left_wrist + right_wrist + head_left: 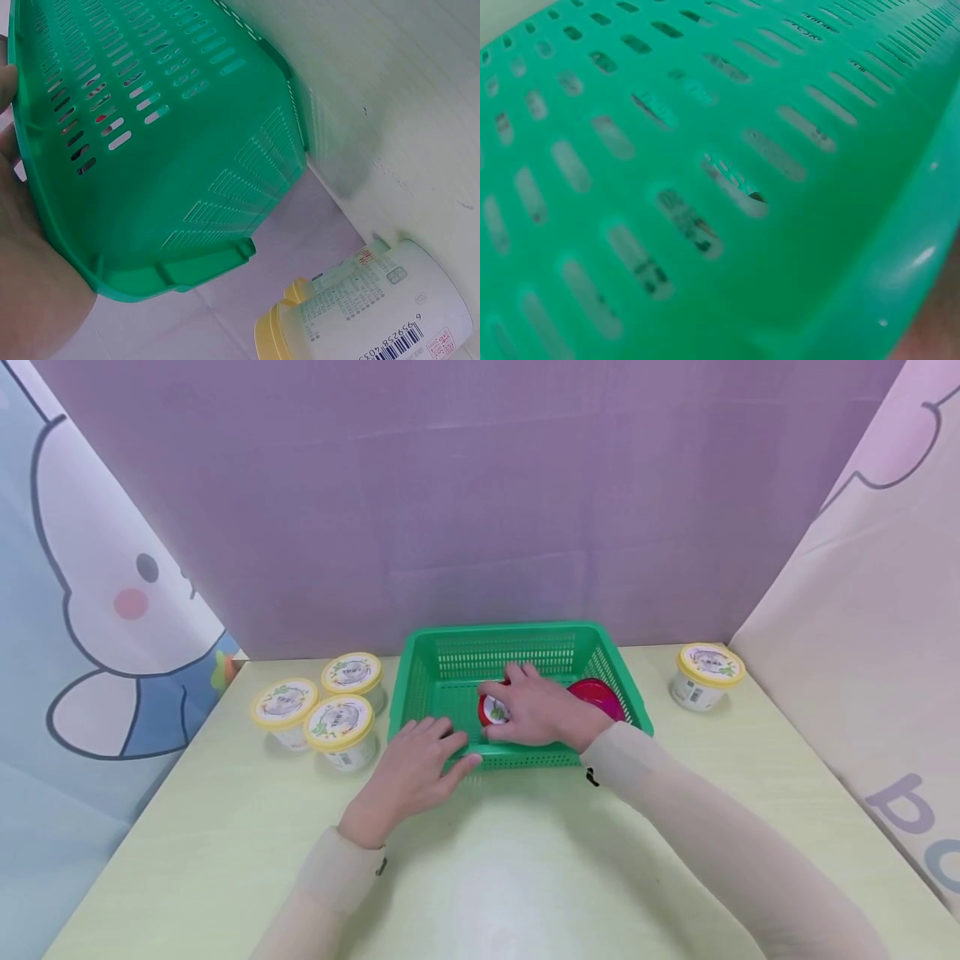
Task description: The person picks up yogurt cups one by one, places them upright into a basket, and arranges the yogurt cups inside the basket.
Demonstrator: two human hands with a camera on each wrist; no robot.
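Inside the green plastic basket (411, 677), my right hand (534, 706) grips a small round container with a red rim and a picture on it (493, 710); the palm covers much of it. A red and magenta round item (598, 695) lies in the basket's right end, partly behind my wrist. My left hand (416, 768) rests at the front left corner, its fingers loosely bent over the rim and its thumb spread. Slotted basket wall (150, 157) fills much of the left wrist view, beside the left hand (34, 285). Basket wall (840, 217) nearly fills the right wrist view.
Left of the basket stand three white tubs with yellow lids, the nearest tub (341, 731) close to my left hand. Another yellow-lidded tub (705, 677) stands far right. A purple cloth (480, 510) hangs behind the pale table (495, 877), with printed sheets at both sides.
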